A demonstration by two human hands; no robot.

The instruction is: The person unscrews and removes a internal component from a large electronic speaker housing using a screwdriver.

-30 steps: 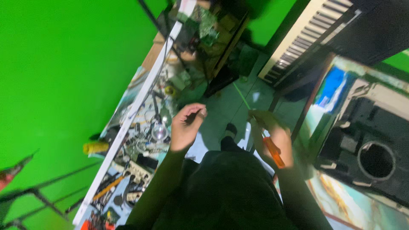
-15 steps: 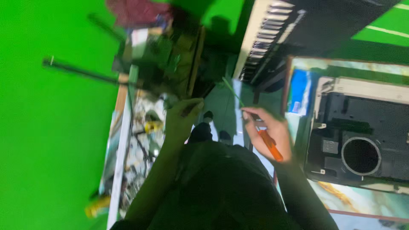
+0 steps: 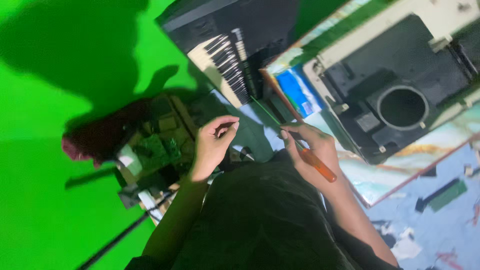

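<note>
Right hand [image 3: 312, 150] wrapped around a screwdriver [image 3: 317, 165] with an orange handle, fingers clamped on it, thin shaft running up and left past the fingertips toward the keyboard [image 3: 225, 60]. Left hand [image 3: 210, 147] raised just beside it, apart from the tool, thumb and forefinger pinched together; whether something tiny sits between them cannot be told. Both hands over the lap, dark shirt [image 3: 260, 220] below. Left of the left hand, a heap of green circuit boards [image 3: 155, 147] and loose parts. Right of the right hand, a dark opened machine casing [image 3: 400, 85] with a round hole lies on a patterned board [image 3: 380, 175]. Green backdrop [image 3: 45, 100] fills the left side.
</note>
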